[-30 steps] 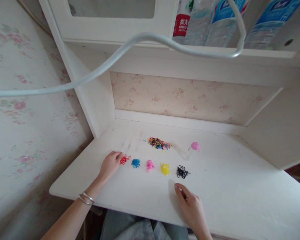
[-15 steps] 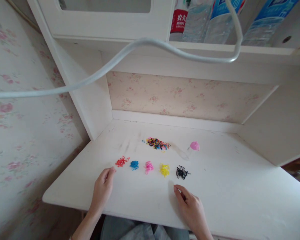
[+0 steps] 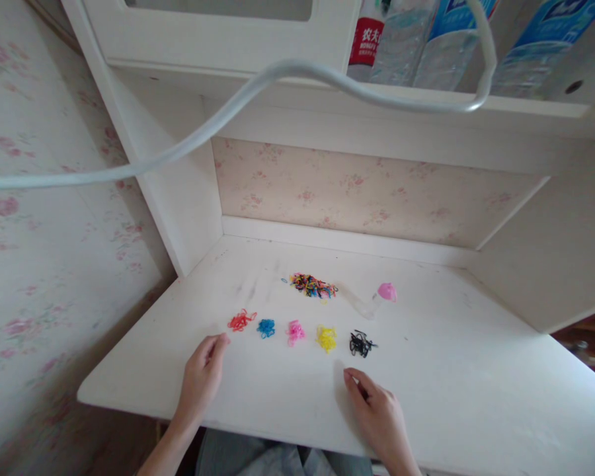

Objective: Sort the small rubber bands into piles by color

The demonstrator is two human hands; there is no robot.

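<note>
We look from head height over the near edge of the desk [image 3: 456, 377], facing forward and down towards its back edge, close enough to catch our lap [image 3: 248, 456] below, yet wide enough for the near-left corner and the cupboard [image 3: 218, 46] above.

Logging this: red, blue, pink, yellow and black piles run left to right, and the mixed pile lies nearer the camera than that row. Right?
No: in the head view, the mixed pile lies farther from the camera than that row. The red pile, blue pile, pink pile, yellow pile and black pile do run left to right.
</note>
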